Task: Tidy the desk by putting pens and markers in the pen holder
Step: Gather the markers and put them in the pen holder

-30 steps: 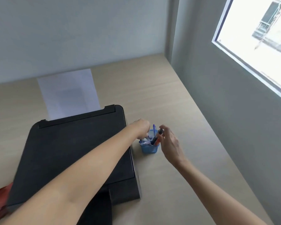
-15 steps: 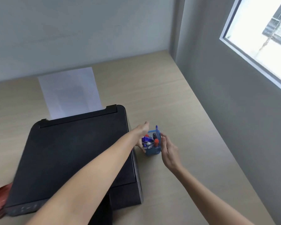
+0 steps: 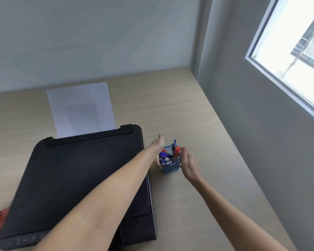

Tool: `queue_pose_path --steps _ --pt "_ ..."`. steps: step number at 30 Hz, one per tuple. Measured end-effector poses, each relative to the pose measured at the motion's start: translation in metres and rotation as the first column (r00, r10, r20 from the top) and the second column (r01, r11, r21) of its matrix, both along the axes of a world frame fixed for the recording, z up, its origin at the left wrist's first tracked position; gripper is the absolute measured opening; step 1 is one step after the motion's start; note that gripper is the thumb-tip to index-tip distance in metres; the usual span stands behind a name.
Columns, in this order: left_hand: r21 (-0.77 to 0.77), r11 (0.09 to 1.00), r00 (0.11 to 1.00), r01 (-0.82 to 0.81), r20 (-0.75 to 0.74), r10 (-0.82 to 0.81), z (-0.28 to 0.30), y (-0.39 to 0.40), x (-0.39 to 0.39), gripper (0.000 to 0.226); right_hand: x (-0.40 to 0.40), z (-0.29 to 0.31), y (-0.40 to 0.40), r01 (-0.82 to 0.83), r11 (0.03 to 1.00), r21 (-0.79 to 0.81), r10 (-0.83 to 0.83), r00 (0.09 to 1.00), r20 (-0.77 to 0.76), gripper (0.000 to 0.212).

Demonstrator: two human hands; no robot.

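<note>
Pen holder (image 3: 171, 167): small blue mesh cup, upright on the table (image 3: 198, 124), just right of the black printer (image 3: 83, 178). It is packed with pens and markers (image 3: 166, 159). Most are blue or purple with pale ends; one orange-capped marker (image 3: 176, 153) and one grey-and-purple pen (image 3: 174, 145) stand taller near the far right corner of the cup.

Left hand (image 3: 158, 147): reaches across the printer's right edge to the left side of the pen holder. Palm faces the cup and the fingers run down behind its left wall, touching it. Fingers mostly hidden by the wrist and the cup, so I cannot tell whether this grip is closed on the holder or only laid against it.

Right hand (image 3: 188, 165): set against the right side of the pen holder, fingers curled toward the wall, thumb up beside the orange cap. Contact seems likely; firmness of this grip cannot be told either.

White sheet of paper (image 3: 80, 107) stands up from the printer's rear feed. Window (image 3: 294, 51) in the right wall.
</note>
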State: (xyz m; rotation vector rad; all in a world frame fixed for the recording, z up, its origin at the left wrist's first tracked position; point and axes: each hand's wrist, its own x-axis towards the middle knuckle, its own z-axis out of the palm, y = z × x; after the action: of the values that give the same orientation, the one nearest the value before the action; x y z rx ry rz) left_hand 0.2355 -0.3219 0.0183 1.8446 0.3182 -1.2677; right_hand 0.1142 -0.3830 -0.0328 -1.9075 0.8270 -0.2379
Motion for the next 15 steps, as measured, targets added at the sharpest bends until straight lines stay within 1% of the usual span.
queue_pose_path --steps 3,5,7,9,11,13,15 --pt "0.025 0.999 0.994 0.038 0.105 -0.04 0.022 0.006 -0.008 0.073 -0.005 0.02 0.001 0.037 0.999 0.01 -0.037 0.999 0.023 0.048" --pt "-0.008 0.995 0.977 0.104 0.188 -0.1 0.04 0.015 -0.01 0.077 -0.006 0.04 0.003 0.072 0.996 -0.049 -0.068 0.994 0.083 0.048" --pt "-0.087 0.985 0.961 0.148 0.247 -0.122 0.065 0.032 -0.01 0.081 -0.004 0.063 0.008 0.104 0.983 -0.152 -0.077 0.982 0.172 0.047" --pt "-0.217 0.966 0.951 0.141 0.301 -0.072 0.093 0.065 -0.011 0.077 0.002 0.089 0.023 0.097 0.971 -0.218 -0.039 0.967 0.253 0.048" --pt "-0.318 0.94 0.932 0.128 0.362 -0.005 0.123 0.106 -0.014 0.069 0.011 0.112 0.045 0.063 0.964 -0.258 0.021 0.951 0.309 0.047" --pt "-0.379 0.921 0.905 0.095 0.417 0.079 0.143 0.154 -0.017 0.061 0.019 0.132 0.072 -0.001 0.958 -0.287 0.098 0.942 0.322 0.047" --pt "-0.4 0.916 0.868 0.042 0.468 0.164 0.15 0.212 -0.018 0.053 0.032 0.145 0.11 -0.098 0.95 -0.295 0.189 0.936 0.296 0.044"
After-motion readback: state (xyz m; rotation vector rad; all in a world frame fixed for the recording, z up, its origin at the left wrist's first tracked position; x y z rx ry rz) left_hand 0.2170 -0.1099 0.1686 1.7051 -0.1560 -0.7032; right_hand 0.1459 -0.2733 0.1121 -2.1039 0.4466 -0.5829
